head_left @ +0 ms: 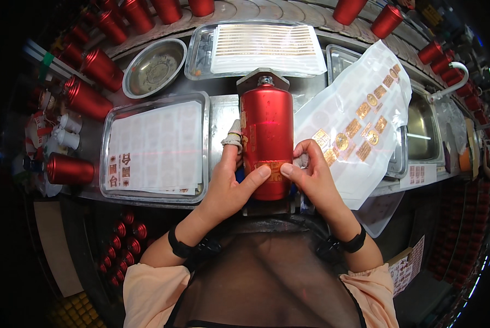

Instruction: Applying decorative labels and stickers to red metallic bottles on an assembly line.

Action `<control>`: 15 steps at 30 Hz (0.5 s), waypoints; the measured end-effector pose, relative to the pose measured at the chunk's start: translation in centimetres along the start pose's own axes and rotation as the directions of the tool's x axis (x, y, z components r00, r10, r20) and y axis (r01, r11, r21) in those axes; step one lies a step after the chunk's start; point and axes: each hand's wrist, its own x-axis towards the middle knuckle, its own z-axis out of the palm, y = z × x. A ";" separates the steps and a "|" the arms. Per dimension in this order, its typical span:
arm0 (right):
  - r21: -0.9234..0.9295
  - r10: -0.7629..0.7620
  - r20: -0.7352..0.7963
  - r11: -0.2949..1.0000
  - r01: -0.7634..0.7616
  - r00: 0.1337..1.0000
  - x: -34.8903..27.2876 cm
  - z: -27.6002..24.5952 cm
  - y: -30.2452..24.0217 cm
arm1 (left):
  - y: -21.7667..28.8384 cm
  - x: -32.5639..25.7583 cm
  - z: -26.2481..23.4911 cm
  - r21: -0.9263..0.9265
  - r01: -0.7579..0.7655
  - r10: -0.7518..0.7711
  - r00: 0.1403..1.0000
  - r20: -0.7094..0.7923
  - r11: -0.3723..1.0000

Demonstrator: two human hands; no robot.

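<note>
A glossy red bottle lies on a metal holder in front of me, its neck pointing away. Across its near part runs a gold decal. From the left, my left hand grips the bottle, thumb pressed on the decal's left end and a whitish cloth cover on a finger. My right hand holds the other side, its thumb on the decal's right end. The fingers under the bottle are partly hidden. Just right of the bottle is a white sheet with gold decals.
At left, a metal tray bears decal sheets. Beyond it stands a round metal basin; a far tray holds striped sheets. A sink is at right. Red bottles line the left and a far conveyor.
</note>
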 end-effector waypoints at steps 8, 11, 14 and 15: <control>0.052 -0.065 -0.022 0.996 0.066 0.998 0.3 0.1 0.6 | 0.1 0.3 0.2 -0.005 0.068 -0.068 0.998 -0.015 0.998; 0.091 -0.080 -0.011 0.993 0.081 0.997 0.2 0.1 0.9 | 0.4 0.6 0.6 -0.016 0.052 -0.053 0.998 -0.036 0.999; 0.104 -0.112 0.012 0.989 0.110 0.994 0.2 -0.2 1.2 | 0.5 0.7 0.7 -0.017 0.054 -0.054 0.998 -0.037 0.998; 0.081 -0.097 0.031 0.992 0.094 0.995 0.2 -0.4 1.2 | 0.5 0.6 0.6 -0.026 0.069 -0.070 0.997 -0.024 0.997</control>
